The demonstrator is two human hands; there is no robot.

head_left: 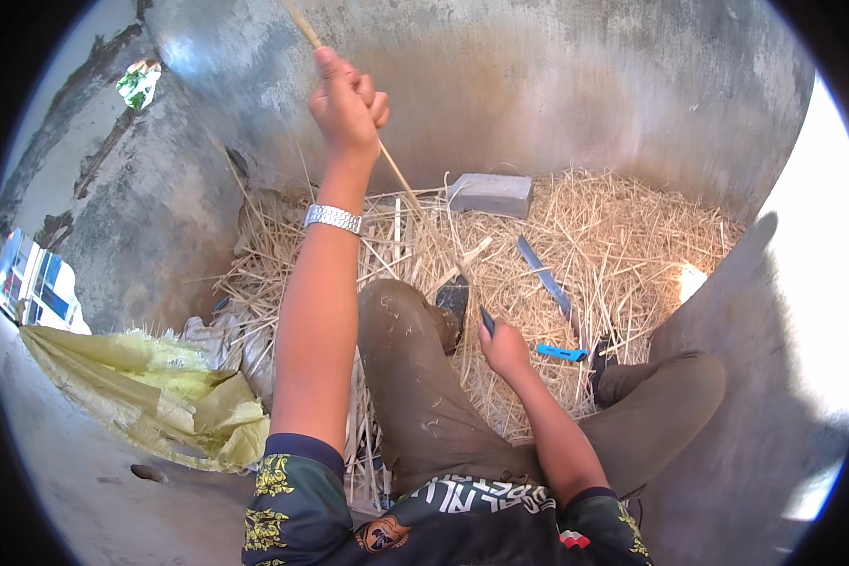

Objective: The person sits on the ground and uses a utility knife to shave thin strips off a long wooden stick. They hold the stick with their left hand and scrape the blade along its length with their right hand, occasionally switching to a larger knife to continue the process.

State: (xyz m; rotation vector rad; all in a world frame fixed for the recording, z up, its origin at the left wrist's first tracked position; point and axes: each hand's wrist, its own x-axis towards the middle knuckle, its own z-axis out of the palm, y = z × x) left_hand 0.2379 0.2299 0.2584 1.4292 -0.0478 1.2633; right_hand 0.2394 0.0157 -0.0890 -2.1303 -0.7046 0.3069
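Observation:
My left hand (349, 104) is raised high, with its fingers closed around a long, thin bamboo stick (396, 170). The stick slants from the upper edge down toward the shavings in front of my knees. Low in the middle, my right hand (507, 349) is closed on a dark, narrow knife-like tool (487, 321); most of it is hidden in the fist. Just right of that hand lies a blue box cutter (562, 354). A long knife blade (542, 272) rests on the shavings beyond it, apart from both hands.
Pale bamboo shavings and strips (632, 236) cover the floor around my bent legs. A grey block (491, 194) sits near the curved concrete wall (538, 94). At the left hangs a yellowish woven sack (160, 396). Bright openings show at left and right.

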